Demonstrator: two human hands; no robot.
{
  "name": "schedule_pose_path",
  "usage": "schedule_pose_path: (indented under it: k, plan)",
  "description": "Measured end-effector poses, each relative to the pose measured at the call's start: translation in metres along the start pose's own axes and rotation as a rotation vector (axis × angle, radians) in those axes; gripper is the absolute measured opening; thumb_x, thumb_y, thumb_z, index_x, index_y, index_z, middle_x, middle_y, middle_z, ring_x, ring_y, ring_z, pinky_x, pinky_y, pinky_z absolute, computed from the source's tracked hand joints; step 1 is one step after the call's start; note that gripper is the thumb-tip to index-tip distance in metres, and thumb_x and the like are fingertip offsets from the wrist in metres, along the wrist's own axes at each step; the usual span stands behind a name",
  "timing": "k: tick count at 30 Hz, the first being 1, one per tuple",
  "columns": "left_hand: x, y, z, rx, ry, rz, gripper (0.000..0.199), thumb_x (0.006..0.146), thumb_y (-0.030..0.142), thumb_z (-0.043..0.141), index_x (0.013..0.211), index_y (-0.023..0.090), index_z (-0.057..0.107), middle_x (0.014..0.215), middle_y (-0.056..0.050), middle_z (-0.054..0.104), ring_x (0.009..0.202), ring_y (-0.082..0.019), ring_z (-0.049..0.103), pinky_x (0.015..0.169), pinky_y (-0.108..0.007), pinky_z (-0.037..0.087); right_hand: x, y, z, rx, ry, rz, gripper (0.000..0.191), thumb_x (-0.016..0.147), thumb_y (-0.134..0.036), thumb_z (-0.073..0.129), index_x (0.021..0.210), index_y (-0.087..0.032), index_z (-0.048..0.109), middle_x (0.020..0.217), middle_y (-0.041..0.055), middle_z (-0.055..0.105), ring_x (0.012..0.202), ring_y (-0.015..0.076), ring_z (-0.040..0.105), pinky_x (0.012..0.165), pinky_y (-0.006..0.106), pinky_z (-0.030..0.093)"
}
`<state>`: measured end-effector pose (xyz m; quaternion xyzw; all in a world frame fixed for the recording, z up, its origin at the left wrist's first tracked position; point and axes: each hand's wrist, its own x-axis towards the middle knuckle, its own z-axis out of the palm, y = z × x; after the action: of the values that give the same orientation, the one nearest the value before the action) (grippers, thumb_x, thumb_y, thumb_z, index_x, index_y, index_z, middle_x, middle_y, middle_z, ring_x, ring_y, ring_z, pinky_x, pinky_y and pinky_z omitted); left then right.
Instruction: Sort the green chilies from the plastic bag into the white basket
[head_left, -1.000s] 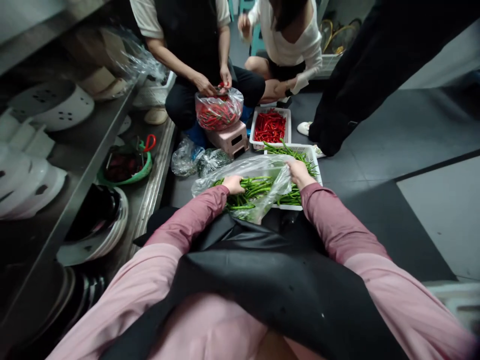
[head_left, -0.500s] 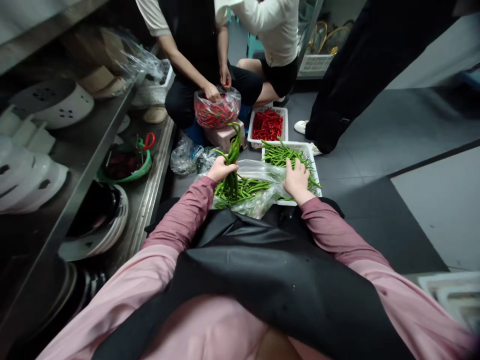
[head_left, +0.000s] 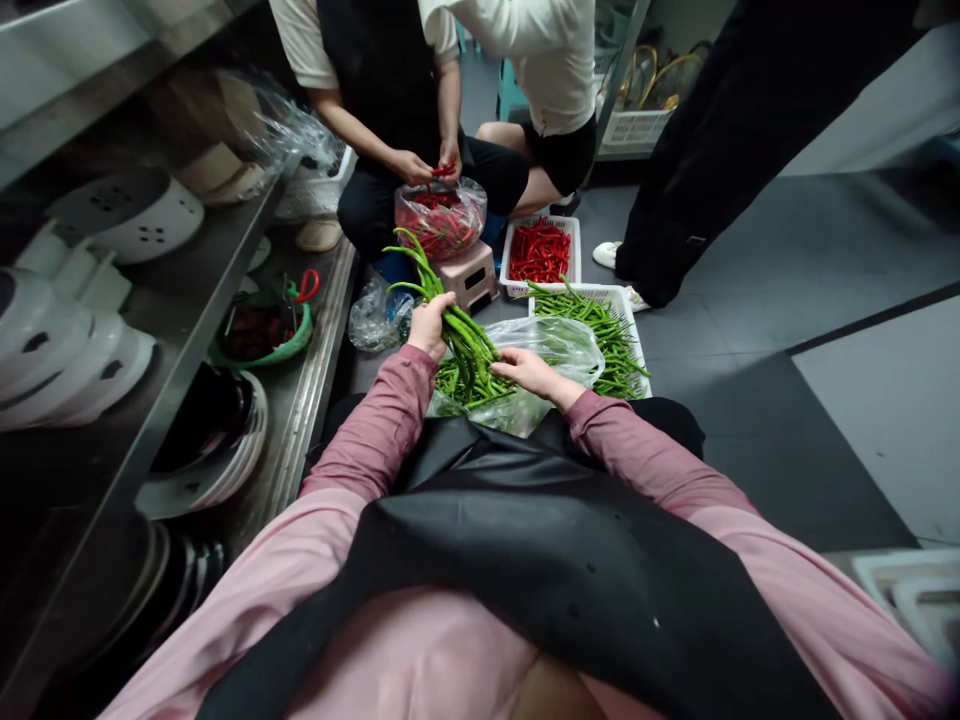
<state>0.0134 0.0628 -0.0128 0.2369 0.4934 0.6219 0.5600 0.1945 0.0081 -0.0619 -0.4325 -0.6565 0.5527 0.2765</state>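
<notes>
My left hand (head_left: pixel 430 326) is closed around a bunch of long green chili peppers (head_left: pixel 469 340), with stem ends poking up to the left. At the bunch's lower right end, my right hand (head_left: pixel 529 370) has its thumb and fingers pinched on a green pepper's end. Below both hands, a clear plastic bag (head_left: pixel 570 345) on my lap holds more green chili peppers. Just beyond my right hand, a white basket (head_left: pixel 637 335) is piled with green chili peppers.
A co-worker's hands (head_left: pixel 431 168) handle red chilies over a plastic bag of them (head_left: pixel 442 225), near a pink stool (head_left: pixel 471 275). A white basket of red chilies (head_left: pixel 540 252) stands ahead. Metal shelves with dishes (head_left: pixel 217 280) line the left. A standing person's leg (head_left: pixel 667 190) is at right.
My right hand has moved left from the basket side to the bunch. My left hand has tilted the bunch over to slant down rightward. The co-worker's hands have come together above the red chilies.
</notes>
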Motion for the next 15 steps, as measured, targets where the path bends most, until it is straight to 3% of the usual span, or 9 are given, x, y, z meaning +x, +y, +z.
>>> schedule_pose_path:
  k: [4, 10, 13, 15]
  plan:
    - [-0.001, 0.001, -0.003, -0.028, -0.048, -0.057, 0.020, 0.061, 0.026, 0.069, 0.059, 0.015, 0.053, 0.054, 0.002, 0.053, 0.049, -0.010, 0.051, 0.053, -0.023, 0.044, -0.007, -0.002, -0.005, 0.146, -0.041, 0.076, 0.035, 0.075, -0.047, 0.059, 0.078, -0.013, 0.065, 0.061, -0.0014, 0.057, 0.052, 0.0087, 0.044, 0.053, 0.023, 0.035]
    - [0.000, -0.002, -0.005, -0.057, -0.138, -0.166, 0.019, 0.064, 0.024, 0.066, 0.058, 0.016, 0.050, 0.053, 0.002, 0.050, 0.047, -0.008, 0.050, 0.050, -0.020, 0.043, -0.021, -0.026, -0.007, -0.009, 0.137, -0.181, 0.022, 0.075, -0.036, 0.061, 0.066, -0.016, 0.063, 0.061, -0.0011, 0.055, 0.061, 0.0112, 0.046, 0.062, 0.025, 0.036]
    - [0.000, -0.003, -0.006, -0.079, -0.172, -0.268, 0.017, 0.068, 0.024, 0.061, 0.058, 0.016, 0.050, 0.051, 0.002, 0.048, 0.046, -0.008, 0.049, 0.050, -0.021, 0.045, -0.023, -0.034, -0.009, 0.127, 0.103, -0.234, 0.025, 0.076, -0.040, 0.062, 0.068, -0.016, 0.061, 0.064, -0.0005, 0.055, 0.062, 0.0108, 0.047, 0.064, 0.025, 0.039]
    - [0.000, -0.002, -0.006, -0.124, -0.167, -0.293, 0.018, 0.070, 0.025, 0.060, 0.058, 0.016, 0.049, 0.051, 0.003, 0.048, 0.045, -0.008, 0.049, 0.052, -0.022, 0.047, -0.022, -0.031, -0.011, 0.292, 0.120, -0.170, 0.030, 0.077, -0.045, 0.060, 0.070, -0.016, 0.058, 0.062, -0.0019, 0.052, 0.058, 0.0096, 0.047, 0.062, 0.025, 0.040]
